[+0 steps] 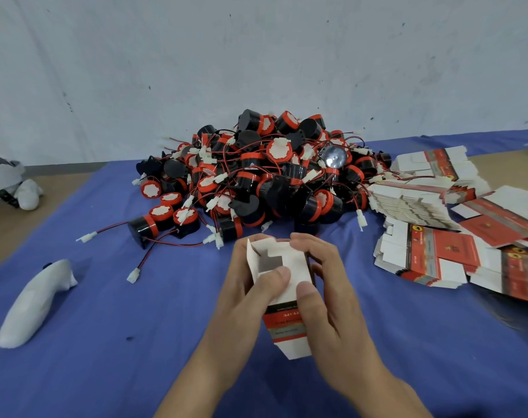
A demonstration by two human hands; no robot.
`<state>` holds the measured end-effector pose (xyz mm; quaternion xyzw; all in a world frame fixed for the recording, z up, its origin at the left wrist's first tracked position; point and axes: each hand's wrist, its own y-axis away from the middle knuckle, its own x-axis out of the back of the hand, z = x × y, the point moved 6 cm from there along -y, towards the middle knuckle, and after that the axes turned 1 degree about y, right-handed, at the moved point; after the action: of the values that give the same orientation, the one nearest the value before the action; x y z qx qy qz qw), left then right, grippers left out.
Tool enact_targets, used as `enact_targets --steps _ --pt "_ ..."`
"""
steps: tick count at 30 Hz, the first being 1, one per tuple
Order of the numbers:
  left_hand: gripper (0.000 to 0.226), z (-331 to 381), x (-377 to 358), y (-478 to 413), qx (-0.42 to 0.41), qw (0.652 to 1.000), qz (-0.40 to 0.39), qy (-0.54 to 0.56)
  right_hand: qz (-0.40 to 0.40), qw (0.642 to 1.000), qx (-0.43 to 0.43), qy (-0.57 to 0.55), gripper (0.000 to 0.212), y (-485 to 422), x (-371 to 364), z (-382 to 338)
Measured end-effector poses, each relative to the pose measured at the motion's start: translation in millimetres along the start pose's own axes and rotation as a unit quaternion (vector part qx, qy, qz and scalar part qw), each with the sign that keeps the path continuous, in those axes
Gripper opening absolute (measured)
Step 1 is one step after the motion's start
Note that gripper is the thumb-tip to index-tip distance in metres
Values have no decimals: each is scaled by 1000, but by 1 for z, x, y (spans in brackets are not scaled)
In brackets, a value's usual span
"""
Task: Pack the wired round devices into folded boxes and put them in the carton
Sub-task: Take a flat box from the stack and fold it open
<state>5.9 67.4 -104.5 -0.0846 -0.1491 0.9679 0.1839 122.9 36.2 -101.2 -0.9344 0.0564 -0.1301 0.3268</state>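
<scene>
Head cam: one folded box stands upright between both hands, left hand curled round its left side and right hand round its right, both thumbs pressing the white front flap. It's held over the blue cloth, just in front of a heap of wired round devices, dozens, too tangled to count. Flat boxes lie in several fanned stacks on the right, cut off by the frame edge. Box opening is dark, can't tell what's inside
</scene>
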Motion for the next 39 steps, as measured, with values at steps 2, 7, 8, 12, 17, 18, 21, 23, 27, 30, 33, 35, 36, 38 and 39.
enact_targets --steps 2,7,8,12,17,18,21,23,27,30,33,35,36,38,39 --pt "37 1 1 -1 -9 1000 0 -5 -28 999 10 28 41 0 -2 -1" --pt "34 -1 1 -1 -9 1000 2 3 -39 997 4 69 40 0 -1 -1" --pt "34 -2 1 -1 -11 1000 3 3 -36 997 4 73 40 0 -1 0" --pt "38 -3 -2 -1 -23 999 28 8 -17 995 14 98 36 0 0 -1" --pt "31 2 -3 -2 -37 998 52 -6 6 995 13 101 24 -2 4 -2" --pt "31 4 -3 -2 -41 998 51 -11 9 994 16 104 23 -2 5 -3" --pt "34 6 -4 -1 -45 998 51 -12 19 994 24 107 20 -2 7 -4" --pt "37 7 -3 0 -45 997 61 -1 24 994 26 108 20 -3 8 -4" --pt "41 7 -2 0 -39 997 65 -9 24 994 26 104 20 -2 7 -4" --pt "44 8 -2 1 -38 997 63 -19 21 994 23 102 21 -3 7 -3" --pt "36 9 -2 1 -44 997 57 -40 14 995 12 99 20 -2 6 -3" --pt "25 9 -2 1 -49 996 53 -55 8 995 8 95 21 -2 5 -3" --pt "18 8 -1 1 -50 995 51 -63 5 996 5 90 23 -1 5 -3" --pt "12 6 -1 1 -51 994 45 -81 -10 997 -8 75 31 0 4 -1" --pt "11 6 -1 2 -52 993 44 -91 -22 997 -15 73 37 0 3 0"
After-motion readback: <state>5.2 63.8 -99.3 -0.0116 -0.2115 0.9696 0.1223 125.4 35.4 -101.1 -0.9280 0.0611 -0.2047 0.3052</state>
